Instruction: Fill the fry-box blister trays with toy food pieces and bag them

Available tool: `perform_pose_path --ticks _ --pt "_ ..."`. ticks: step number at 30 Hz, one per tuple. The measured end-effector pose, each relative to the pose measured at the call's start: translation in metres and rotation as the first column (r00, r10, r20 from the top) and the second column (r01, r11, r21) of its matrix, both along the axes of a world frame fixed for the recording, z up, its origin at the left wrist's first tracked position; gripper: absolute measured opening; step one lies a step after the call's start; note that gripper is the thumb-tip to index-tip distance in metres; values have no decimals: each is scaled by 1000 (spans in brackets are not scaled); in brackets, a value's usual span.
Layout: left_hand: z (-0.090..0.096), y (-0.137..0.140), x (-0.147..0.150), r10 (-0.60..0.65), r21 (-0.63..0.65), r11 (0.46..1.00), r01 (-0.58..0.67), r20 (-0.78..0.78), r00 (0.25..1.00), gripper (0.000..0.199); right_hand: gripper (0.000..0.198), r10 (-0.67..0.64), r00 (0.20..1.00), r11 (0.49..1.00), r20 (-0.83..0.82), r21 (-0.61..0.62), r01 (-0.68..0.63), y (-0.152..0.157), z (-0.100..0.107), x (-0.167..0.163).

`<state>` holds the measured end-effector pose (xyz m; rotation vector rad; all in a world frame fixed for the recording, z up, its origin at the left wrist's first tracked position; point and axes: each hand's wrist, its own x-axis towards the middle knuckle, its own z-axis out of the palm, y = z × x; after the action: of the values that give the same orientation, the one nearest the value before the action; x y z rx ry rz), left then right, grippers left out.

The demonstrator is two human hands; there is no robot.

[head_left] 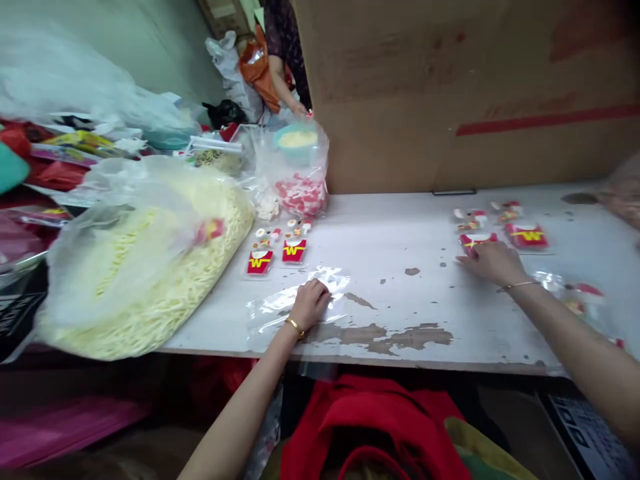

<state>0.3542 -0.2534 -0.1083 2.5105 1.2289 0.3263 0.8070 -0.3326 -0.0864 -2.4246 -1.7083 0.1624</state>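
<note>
My left hand (311,303) rests on clear plastic bags (270,310) near the table's front edge, its fingers curled down on the film. Further right, my right hand (493,262) is closed at the lower edge of a small clear packet (477,239) with a red piece inside; its fingertips are partly hidden. Beside it lies a matching packet (527,235), red with a yellow W. Two more such packets, a left one (259,262) and a right one (294,251), lie beyond my left hand, with small food-shaped pieces above the red parts.
A large clear bag of pale yellow strips (200,287) covers the table's left side. Behind stands a bag of pink and white pieces (303,193) with a teal bowl (295,143). A cardboard sheet (400,100) walls the back. Another person's arm (283,83) reaches in; blurred plastic (625,197) is at right.
</note>
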Motion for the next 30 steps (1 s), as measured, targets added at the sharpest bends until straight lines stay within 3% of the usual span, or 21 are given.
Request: perform_pose_path --ticks 3,6,9,12,14,16,18,20,22,25,30 --pt "3 -12 2 129 38 991 -131 36 991 20 38 89 994 990 -66 -102 -96 -8 -10 -41" --pt "1 -26 8 285 17 958 -285 29 958 30 44 240 947 951 -212 -145 -274 -23 -9 -99" --pt "-6 -34 17 386 13 923 -385 -39 922 26 44 355 865 908 -356 -89 -409 -38 1 -155" --pt "-12 -33 19 402 40 916 -400 -71 913 14 41 411 771 872 -486 -37 -488 -47 15 -191" --pt "-13 -29 14 365 31 931 -364 -58 929 13 45 464 727 845 -505 7 -534 -47 23 -199" --pt "-12 -25 5 291 -1 957 -291 -25 956 13 66 570 721 799 -393 61 -598 -42 28 -195" --pt "-9 -24 -5 197 -47 979 -197 16 980 13 99 700 685 710 -203 89 -699 -34 27 -184" --pt "-6 -25 -13 118 -80 990 -114 51 992 14 117 796 599 604 -83 81 -793 -22 20 -170" --pt "-4 -28 -17 66 -96 994 -59 70 995 15 118 848 528 530 -54 71 -845 -10 12 -160" --pt "-3 -34 -16 53 -116 992 -44 75 996 16 104 880 471 474 -60 36 -880 4 5 -154" --pt "0 -38 -11 75 -196 979 -55 99 992 16 91 876 475 478 -84 33 -878 2 13 -170"
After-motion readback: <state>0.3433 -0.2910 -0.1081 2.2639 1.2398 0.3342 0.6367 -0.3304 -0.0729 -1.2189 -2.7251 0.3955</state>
